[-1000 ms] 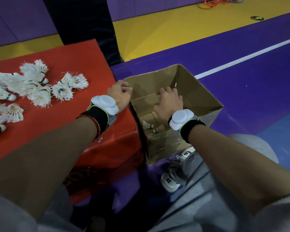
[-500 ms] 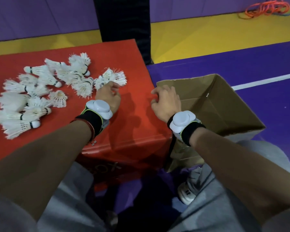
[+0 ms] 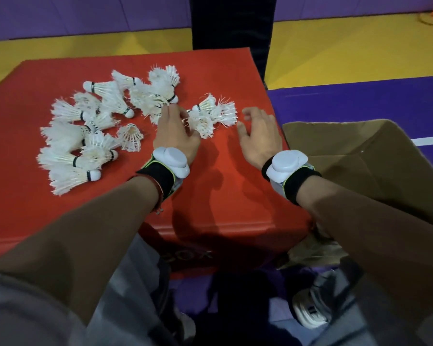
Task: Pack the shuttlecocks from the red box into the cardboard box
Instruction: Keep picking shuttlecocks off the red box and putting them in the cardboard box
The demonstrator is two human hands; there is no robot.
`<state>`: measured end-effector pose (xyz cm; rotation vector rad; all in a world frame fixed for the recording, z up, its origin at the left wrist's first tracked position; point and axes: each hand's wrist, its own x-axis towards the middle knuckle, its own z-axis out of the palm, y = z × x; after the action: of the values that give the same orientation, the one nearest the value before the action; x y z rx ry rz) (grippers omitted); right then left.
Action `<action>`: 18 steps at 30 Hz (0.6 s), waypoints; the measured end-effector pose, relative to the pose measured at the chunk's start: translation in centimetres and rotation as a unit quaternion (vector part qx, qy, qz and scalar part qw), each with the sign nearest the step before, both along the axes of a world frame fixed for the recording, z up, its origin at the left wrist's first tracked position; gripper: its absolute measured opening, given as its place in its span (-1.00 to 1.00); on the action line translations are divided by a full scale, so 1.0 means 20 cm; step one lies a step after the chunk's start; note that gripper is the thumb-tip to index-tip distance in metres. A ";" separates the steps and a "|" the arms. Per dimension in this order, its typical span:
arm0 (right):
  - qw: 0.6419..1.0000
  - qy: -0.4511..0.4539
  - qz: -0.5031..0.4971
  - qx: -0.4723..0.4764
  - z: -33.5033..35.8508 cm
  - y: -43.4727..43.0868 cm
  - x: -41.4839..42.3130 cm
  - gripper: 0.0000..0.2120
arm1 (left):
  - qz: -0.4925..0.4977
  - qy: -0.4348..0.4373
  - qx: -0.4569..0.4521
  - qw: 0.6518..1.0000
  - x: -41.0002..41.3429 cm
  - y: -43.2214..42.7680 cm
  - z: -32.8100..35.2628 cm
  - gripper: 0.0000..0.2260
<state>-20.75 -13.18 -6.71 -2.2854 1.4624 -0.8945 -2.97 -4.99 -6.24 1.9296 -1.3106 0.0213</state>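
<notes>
Shuttlecocks [image 3: 105,93] lie loose on the red box [image 3: 223,183] top, with the open cardboard box [image 3: 355,136] just beside it at 3 o'clock, likely to keep each carry short. Left grip [image 3: 175,132] is spread, fingertips [image 3: 169,109] on feathers, closed on nothing; main heap at its 10 o'clock, small cluster [image 3: 211,116] at 1 o'clock. Right grip [image 3: 260,136] is slack-fingered and empty, that cluster at its 10 o'clock.

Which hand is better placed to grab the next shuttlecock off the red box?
Left, likely. The left hand lies against the shuttlecocks, fingers at the pile. The right hand hovers open beside them, nearer the cardboard box.
</notes>
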 end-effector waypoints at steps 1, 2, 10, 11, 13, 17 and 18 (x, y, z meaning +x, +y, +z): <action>1.000 -0.008 -0.001 -0.002 0.00 -0.02 0.00 -0.69 | 0.004 -0.004 0.001 1.000 -0.01 -0.01 -0.01 -0.71; 1.000 -0.019 -0.004 0.000 -0.01 -0.05 0.02 -0.68 | 0.009 -0.008 0.002 1.000 0.00 -0.02 -0.02 -0.70; 0.992 -0.096 -0.013 0.076 -0.12 -0.24 0.19 -0.51 | 0.074 -0.008 0.003 0.997 -0.01 -0.10 -0.16 -0.58; 0.991 -0.104 -0.014 0.084 -0.12 -0.24 0.19 -0.48 | 0.074 -0.019 0.005 0.997 -0.02 -0.11 -0.16 -0.56; 0.988 -0.114 -0.014 0.102 -0.14 -0.24 0.22 -0.43 | 0.079 -0.017 0.014 0.997 -0.01 -0.13 -0.16 -0.56; 0.991 -0.089 -0.005 0.099 -0.16 -0.23 0.25 -0.32 | 0.091 -0.011 0.018 0.996 0.00 -0.14 -0.17 -0.64; 0.990 -0.088 -0.005 0.107 -0.15 -0.24 0.25 -0.34 | 0.092 -0.019 0.019 0.995 0.00 -0.14 -0.17 -0.66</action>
<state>-15.80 -18.00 -9.77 -1.9939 1.4191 -0.8717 -3.06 -7.81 -9.72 2.0861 -1.1595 0.1266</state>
